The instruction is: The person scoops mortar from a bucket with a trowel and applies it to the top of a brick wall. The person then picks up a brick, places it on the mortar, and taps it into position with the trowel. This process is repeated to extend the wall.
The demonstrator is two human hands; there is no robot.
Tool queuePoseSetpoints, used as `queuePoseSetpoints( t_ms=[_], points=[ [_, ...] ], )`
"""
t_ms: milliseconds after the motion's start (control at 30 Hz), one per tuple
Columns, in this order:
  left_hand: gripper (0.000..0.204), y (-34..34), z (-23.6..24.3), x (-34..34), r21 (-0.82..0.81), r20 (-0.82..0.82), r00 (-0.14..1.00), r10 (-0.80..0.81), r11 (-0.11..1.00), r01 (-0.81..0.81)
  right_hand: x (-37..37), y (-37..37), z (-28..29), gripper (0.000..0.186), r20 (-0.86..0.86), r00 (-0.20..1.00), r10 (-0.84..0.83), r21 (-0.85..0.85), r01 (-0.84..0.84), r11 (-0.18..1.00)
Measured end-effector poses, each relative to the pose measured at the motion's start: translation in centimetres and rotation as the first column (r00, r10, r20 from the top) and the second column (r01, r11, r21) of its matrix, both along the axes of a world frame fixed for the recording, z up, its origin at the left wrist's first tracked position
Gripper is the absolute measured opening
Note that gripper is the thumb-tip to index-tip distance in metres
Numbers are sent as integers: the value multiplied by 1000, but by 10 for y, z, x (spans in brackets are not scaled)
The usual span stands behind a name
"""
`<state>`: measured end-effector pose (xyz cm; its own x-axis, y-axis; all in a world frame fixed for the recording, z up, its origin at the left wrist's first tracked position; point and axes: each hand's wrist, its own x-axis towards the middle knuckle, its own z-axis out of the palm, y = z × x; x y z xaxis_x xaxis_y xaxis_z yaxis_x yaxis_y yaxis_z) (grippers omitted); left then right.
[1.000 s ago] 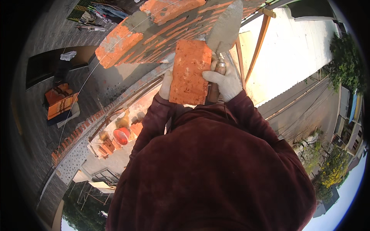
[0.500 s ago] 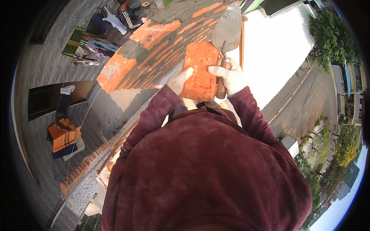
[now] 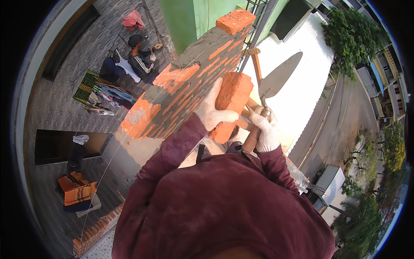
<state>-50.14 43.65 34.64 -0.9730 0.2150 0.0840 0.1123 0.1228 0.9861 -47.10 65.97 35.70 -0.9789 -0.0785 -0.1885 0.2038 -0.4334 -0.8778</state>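
Overhead, looking down | left hand (image 3: 212, 113), white-gloved, clasped an orange brick (image 3: 230, 103) held on end just above the brick wall (image 3: 181, 93) | right hand (image 3: 266, 133), gloved, closed round the handle of a trowel (image 3: 280, 77), blade raised beside the brick | another person (image 3: 140, 58) crouched on the pavement far below

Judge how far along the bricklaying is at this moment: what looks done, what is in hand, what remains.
Done: many courses of the brick wall stand, with grey mortar spread along part of its top. In hand: the left hand grips a loose brick above the wall; the right hand holds a trowel. Left: the held brick is not yet bedded, and the top course steps unevenly, with one corner brick standing higher.
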Motion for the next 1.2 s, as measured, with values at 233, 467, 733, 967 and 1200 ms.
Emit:
queuePoseSetpoints(
  t_ms=[233,467,733,967,1200],
  points=[
    [111,-98,94,-128,-250,-63,996,-70,967,52,19,98,-60,34,180,961,-208,253,159,954],
    [113,-126,43,-240,-861,-199,980,25,473,-187,57,174,-176,33,556,765,-325,311,172,935],
    [114,-102,18,-257,-877,-78,996,52,472,-93,68,227,-205,33,621,693,-366,422,97,901],
    [116,-95,17,-258,-912,-66,996,66,401,-87,27,225,-190,33,607,747,-269,396,10,918],
    [126,-97,6,-259,-952,-78,993,84,288,-100,4,202,-182,34,575,800,-171,358,-58,932]
  ],
)
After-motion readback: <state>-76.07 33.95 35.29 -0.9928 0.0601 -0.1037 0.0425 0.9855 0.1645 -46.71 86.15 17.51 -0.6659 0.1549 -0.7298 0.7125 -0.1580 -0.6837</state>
